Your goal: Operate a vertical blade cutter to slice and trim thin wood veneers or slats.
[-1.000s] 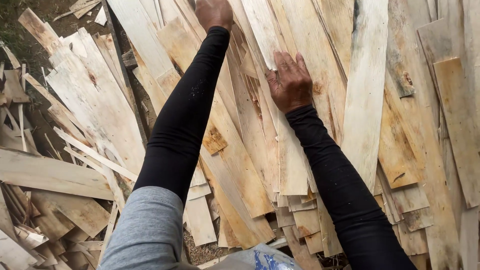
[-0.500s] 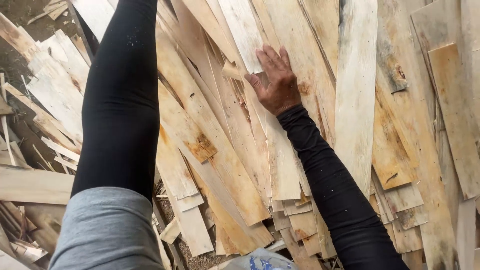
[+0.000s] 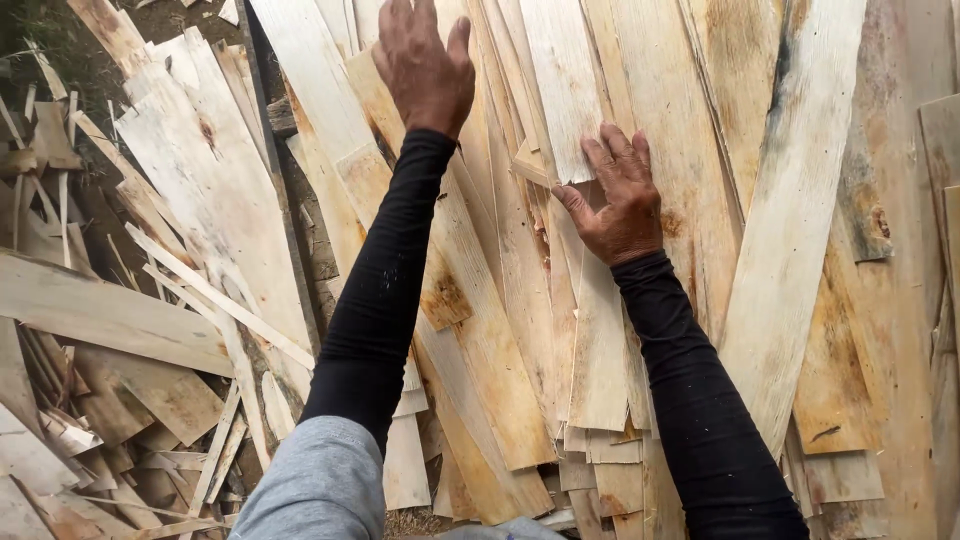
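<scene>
The pale veneer strip lies lengthwise near the middle of the veneer stack, its near end under the fingertips of the right hand. That hand lies flat, palm down, fingers spread and pressing the strip's end; it grips nothing. The left hand is raised over the far part of the stack, fingers loosely open and slightly curled, empty, its fingertips cut off at the top edge of the view. 2 hands and 2 black sleeves show; the grey shirt sleeve covers the left upper arm. The strips are too many and too overlapped to count; most run under one another, and their far ends leave the view. Left of the stack, on the ground, lies a scrap pile of broken slats and splinters, jumbled beyond telling apart.
</scene>
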